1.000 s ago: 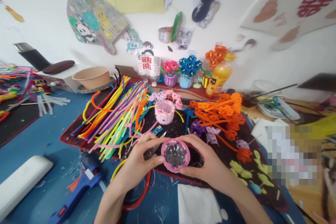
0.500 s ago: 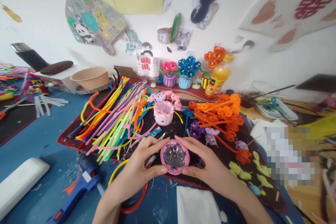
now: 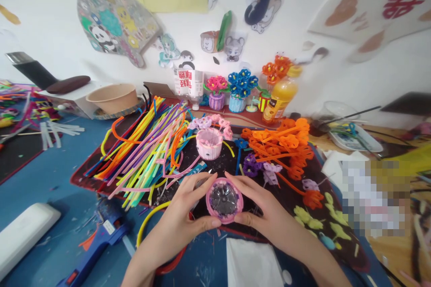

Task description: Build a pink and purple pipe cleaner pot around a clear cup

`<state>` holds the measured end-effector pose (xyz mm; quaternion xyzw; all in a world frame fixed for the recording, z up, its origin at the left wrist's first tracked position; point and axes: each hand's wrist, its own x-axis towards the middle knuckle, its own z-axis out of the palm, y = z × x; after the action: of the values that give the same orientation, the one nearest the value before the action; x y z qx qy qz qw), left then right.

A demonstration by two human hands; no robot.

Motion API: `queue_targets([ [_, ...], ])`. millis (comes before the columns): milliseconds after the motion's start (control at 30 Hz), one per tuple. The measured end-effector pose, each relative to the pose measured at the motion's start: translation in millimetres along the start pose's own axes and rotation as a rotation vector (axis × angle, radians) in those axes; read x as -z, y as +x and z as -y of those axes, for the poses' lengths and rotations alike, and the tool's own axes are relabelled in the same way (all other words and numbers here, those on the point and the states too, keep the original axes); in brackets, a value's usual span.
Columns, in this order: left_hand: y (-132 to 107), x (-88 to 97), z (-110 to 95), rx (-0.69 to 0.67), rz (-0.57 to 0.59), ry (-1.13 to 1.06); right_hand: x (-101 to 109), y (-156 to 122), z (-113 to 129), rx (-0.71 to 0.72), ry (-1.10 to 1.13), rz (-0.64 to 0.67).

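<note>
The left hand (image 3: 188,204) and right hand (image 3: 261,202) hold a round pink cup with a clear plastic bottom (image 3: 224,200) between them, over the red-edged black mat (image 3: 229,163) — squeezing too hard might bend it.

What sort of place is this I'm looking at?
Probably a craft workspace, perhaps at home: there's a glue gun, a heap of what look like pipe cleaners, and potted blue flowers that seem handmade.
</note>
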<state>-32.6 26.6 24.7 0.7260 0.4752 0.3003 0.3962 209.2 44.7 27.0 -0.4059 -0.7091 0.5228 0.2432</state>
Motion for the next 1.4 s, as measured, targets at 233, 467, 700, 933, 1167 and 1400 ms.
queue_targets([
  [233,-3,-3.0,1,0.0,0.013,0.023,0,2,-3,0.016,-0.002,-0.012],
  [467,-1,-5.7,-1,0.004,-0.023,0.061,-4,3,-5,0.057,0.006,-0.047],
  [700,0,-5.7,-1,0.003,-0.027,0.073,-3,4,-2,0.069,0.015,-0.045],
  [933,-3,-5.6,3,-0.016,0.018,0.049,-6,-3,-8,-0.025,-0.032,0.022],
  [1167,-6,-5.5,2,0.016,0.059,0.057,-8,-7,-9,-0.08,-0.018,0.062],
  [1400,-6,-3.4,3,-0.018,0.069,0.048,0,-6,-5,-0.013,-0.004,0.089],
])
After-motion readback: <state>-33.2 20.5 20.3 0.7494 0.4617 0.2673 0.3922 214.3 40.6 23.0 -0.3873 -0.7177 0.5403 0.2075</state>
